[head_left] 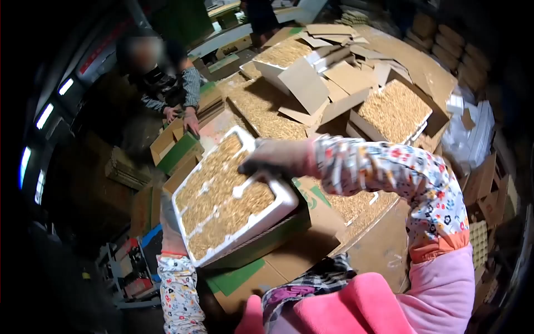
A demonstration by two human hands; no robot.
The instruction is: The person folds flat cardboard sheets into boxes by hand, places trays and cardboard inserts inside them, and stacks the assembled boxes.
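Note:
A white foam tray (238, 253) full of loose golden, husk-like bits, with white foam pieces showing through, is tilted over a green and brown cardboard box (289, 225). My right hand (278, 158), in a dark-stained glove, grips its far right rim, fingers bent over onto the filling. Along the tray's left side lies my left hand (169, 225), pressed to the edge; its fingers are mostly hidden and blurred. Open box flaps (267, 278) spread out beneath, close to my body.
Across from me a person (161, 83) has both hands on an open green-edged carton (178, 147). A filled foam tray (395, 111) sits in a carton at the right; another filled tray (283, 53) stands farther back. Loose husk-like bits (267, 106) cover part of the table. White foam pieces (473, 133) lie at the far right.

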